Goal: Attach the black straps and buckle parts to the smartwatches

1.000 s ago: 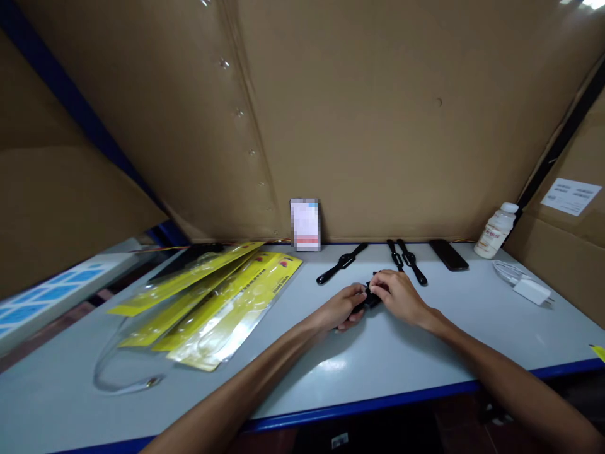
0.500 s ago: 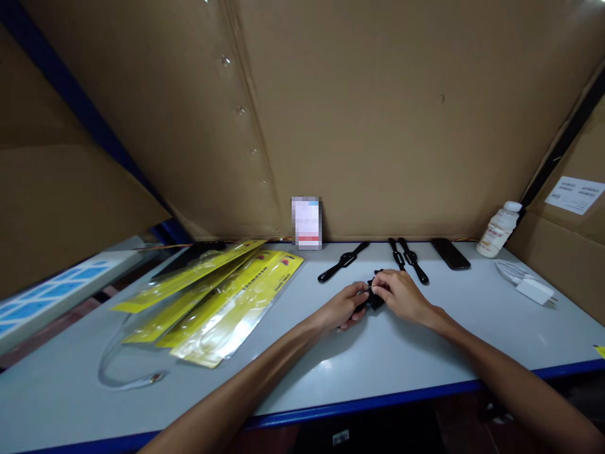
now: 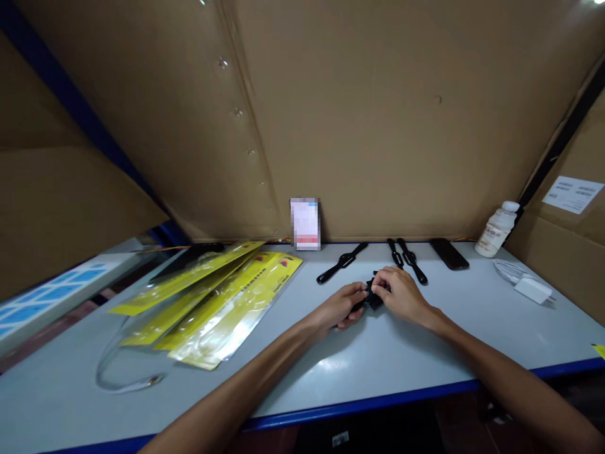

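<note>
My left hand (image 3: 346, 305) is closed around one end of a black spokeshave (image 3: 375, 300), held just above the table's middle. The fingertips of my right hand (image 3: 401, 292) pinch at its centre, and they hide much of it. What small part the right fingers grip there is too dark to make out. Beyond my hands lie other black spokeshave bodies: one at the left (image 3: 343, 261) lies slanted, while a middle one (image 3: 395, 253) and a right one (image 3: 412, 260) lie side by side.
Yellow plastic packages (image 3: 236, 302) fan out on the left, beside a grey cable (image 3: 127, 386). A phone with a lit screen (image 3: 305, 224) leans on the cardboard wall. Toward the right are a dark phone (image 3: 449, 253), a white bottle (image 3: 497, 230) and a white charger (image 3: 532, 289).
Both hands stay at the same place on the spokeshave, with only slight finger movement at its centre. The whole view has shifted a little.
</note>
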Demonstrator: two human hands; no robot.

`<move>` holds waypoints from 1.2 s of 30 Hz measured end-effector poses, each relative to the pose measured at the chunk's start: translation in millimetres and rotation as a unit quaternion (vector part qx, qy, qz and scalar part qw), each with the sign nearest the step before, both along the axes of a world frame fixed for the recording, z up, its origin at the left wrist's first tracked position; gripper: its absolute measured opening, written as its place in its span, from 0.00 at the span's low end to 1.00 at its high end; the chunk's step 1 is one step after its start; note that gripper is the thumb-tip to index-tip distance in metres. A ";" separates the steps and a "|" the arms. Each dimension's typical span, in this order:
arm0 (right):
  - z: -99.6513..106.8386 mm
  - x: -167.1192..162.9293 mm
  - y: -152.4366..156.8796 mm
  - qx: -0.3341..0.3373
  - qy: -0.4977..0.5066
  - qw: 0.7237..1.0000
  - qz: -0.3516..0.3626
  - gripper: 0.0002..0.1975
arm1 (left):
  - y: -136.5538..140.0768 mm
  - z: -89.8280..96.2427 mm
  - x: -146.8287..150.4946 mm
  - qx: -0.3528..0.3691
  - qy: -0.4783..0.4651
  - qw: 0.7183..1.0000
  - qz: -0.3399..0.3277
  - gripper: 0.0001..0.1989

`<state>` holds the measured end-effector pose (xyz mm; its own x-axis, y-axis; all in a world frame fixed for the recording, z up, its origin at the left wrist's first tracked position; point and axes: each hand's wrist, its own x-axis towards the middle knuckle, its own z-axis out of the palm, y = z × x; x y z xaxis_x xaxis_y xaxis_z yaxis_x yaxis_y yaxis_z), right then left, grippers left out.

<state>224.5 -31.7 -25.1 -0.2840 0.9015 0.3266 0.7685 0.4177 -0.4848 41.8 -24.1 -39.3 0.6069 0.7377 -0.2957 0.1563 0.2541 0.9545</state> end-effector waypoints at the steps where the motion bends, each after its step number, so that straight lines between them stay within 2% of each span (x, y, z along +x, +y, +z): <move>1: -0.4 -0.6 -0.2 -0.004 0.007 1.000 0.003 0.08 | -0.2 1.1 0.2 -0.001 0.004 1.000 0.001 0.08; 6: -0.8 -1.1 0.4 -0.024 0.063 0.998 0.018 0.08 | -1.2 6.4 -0.3 -0.012 0.010 1.000 0.000 0.07; 12: -3.1 -2.4 0.6 0.003 0.097 0.995 0.030 0.08 | 0.4 4.1 -2.1 -0.022 0.009 1.000 -0.005 0.11; 21: -1.1 -0.7 0.1 0.016 0.081 0.996 0.045 0.08 | 0.5 -1.1 -0.6 0.001 0.011 1.000 0.009 0.14; 27: 0.0 3.9 2.9 -0.031 0.058 0.997 0.033 0.06 | 1.0 -5.2 2.4 0.041 0.045 0.998 0.015 0.18; 36: -0.5 0.8 1.4 -0.023 0.075 0.996 0.034 0.07 | 1.8 -5.9 1.6 0.054 0.053 0.997 0.024 0.15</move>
